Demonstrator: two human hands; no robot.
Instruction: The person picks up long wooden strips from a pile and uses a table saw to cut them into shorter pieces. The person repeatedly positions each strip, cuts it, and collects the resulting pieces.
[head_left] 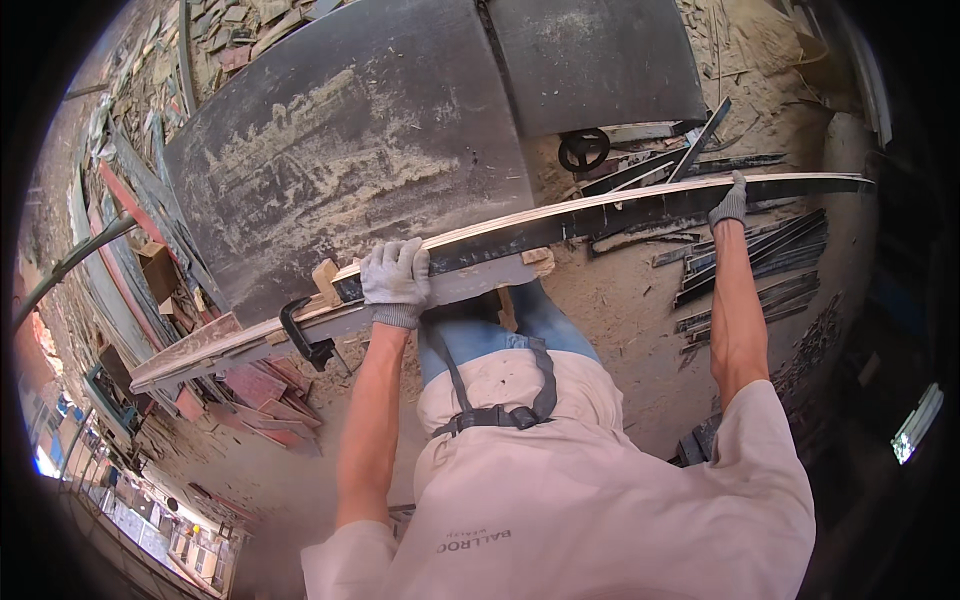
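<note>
The person's left hand (396, 280), in a pale grey glove, is closed over a long strip (600, 213) near its left end, the back of the hand upward and the fingers lying close together across the edge; where the thumb sits cannot be made out. The right hand (731, 203), gloved in grey as well, holds the same strip toward its far right end, with the arm stretched out. One digit shows above the edge there, and the rest of that narrow grip is partly hidden, so its tightness cannot be told.

The strip lies crosswise in front of the person's waist, pale layered edge up and dark face toward the body, along the near side of a dark tabletop (360, 150) and on past it to the right. A small wooden block (325, 283) is just beside its left end, near a black clamp (292, 328) on a long rail (225, 345). Beyond the strip is a black handwheel (584, 150); dark offcuts (755, 265) lie on the ground near the right forearm
</note>
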